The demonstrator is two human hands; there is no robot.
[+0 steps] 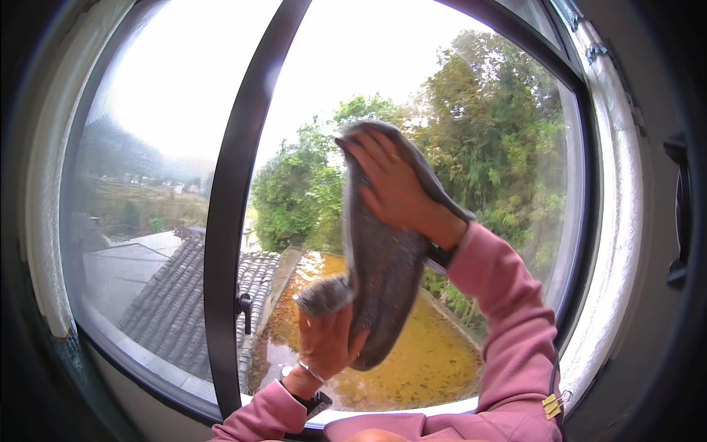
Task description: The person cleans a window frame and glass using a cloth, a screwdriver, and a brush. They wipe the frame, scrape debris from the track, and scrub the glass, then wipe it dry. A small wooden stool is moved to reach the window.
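Observation:
A long dark grey cloth (pixel 387 272) hangs in front of the right window pane (pixel 508 184). My right hand (pixel 390 177) holds its upper part, pressing it with the fingers stretched out and close together toward the glass. Lower down, my left hand (pixel 324 342) has hold of a folded corner of the same cloth, which covers its fingertips; the thumb points toward the cloth's bottom end. Between the two hands the cloth droops in a loose strip. Whether the left fingers touch the glass I cannot tell.
A dark upright window bar (pixel 239 184) with a small latch (pixel 244 309) stands left of my hands. Beyond it is a pane with mesh (pixel 140 184). White trim (pixel 622 206) edges the right side, and a black handle (pixel 677 210) sits farther right. Trees and tiled roofs lie outside.

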